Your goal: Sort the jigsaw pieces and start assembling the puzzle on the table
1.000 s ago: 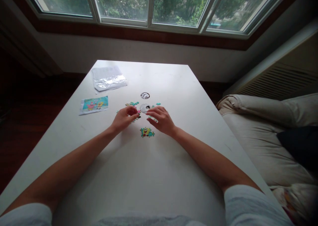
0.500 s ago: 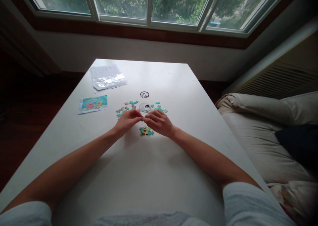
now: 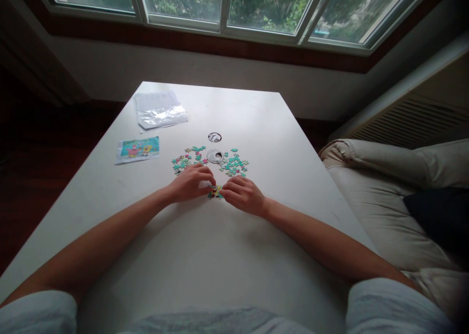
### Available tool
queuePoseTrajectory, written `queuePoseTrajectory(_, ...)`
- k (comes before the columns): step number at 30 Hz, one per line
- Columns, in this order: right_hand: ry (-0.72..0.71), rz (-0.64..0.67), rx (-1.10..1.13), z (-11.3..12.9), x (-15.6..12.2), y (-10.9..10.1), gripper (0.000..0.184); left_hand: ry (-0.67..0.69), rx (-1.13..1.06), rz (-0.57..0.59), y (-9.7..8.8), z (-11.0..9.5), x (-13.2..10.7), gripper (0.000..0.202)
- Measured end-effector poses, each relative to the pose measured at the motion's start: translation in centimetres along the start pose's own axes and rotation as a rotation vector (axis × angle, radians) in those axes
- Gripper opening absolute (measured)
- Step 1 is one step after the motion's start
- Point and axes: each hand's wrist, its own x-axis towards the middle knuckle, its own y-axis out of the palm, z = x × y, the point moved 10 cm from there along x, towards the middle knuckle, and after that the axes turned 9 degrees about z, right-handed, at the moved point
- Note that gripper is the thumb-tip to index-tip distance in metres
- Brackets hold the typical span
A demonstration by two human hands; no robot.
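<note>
A small joined section of jigsaw puzzle [image 3: 215, 192], yellow and teal with a cartoon face, lies on the white table between my hands. My left hand [image 3: 191, 182] is curled at its left side, thumb and fingertips closed on that edge. From the right, my right hand [image 3: 244, 195] has its fingers bent together and its tips on the right edge, covering part of it. Whether a loose piece is also between the fingers is too small to tell. Loose teal jigsaw pieces [image 3: 234, 164] are scattered beyond my right hand, and pink, green and teal pieces [image 3: 181, 164] beyond my left.
Between the loose pieces is a round grommet [image 3: 215, 156], with a round hole [image 3: 214, 137] in the table behind it. A printed cartoon picture [image 3: 138, 149] lies at the left, below a clear plastic bag with paper [image 3: 161, 110]. A beige sofa [image 3: 373, 197] flanks the table's right side.
Both hands have come nearer to me, from just beyond the joined puzzle section down onto its sides. More of the loose pieces shows now. The view has shifted slightly.
</note>
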Motion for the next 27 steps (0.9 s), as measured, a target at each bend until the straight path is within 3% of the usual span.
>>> queuePoseTrajectory(9,-0.099,0.048,-0.165,2.7,-0.5,1.1,0.007,-0.015,0.096,-0.011,0.8,0.5,0.1,0.010)
queuePoseTrajectory(16,-0.059,0.074,-0.211,2.3,-0.1,1.6,0.013,-0.020,0.097,-0.019,1.0,0.8,0.2,0.010)
queuePoseTrajectory(27,0.017,0.106,-0.048,1.3,-0.2,2.2,0.019,-0.015,0.115,-0.004,1.1,0.7,0.1,0.012)
